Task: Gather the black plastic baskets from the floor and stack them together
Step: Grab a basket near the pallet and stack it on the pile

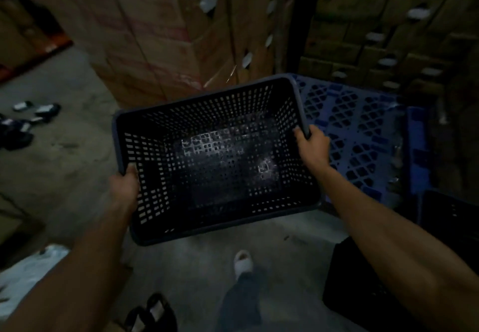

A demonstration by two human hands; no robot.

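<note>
A black perforated plastic basket (207,103) is held up above the floor in the middle of the view, its open top facing me and nothing inside. My left hand (124,189) grips its left rim near the front corner. My right hand (312,147) grips the right rim about halfway along. More black baskets (344,285) stand on the floor at the lower right, partly hidden behind my right forearm. Another dark basket edge (451,217) shows at the right.
A blue plastic pallet (363,129) lies on the floor right of the held basket. Tall stacks of cardboard boxes (155,33) rise behind. Sandals (39,111) lie scattered at the left and near my feet (243,261). White plastic (31,274) lies at the lower left.
</note>
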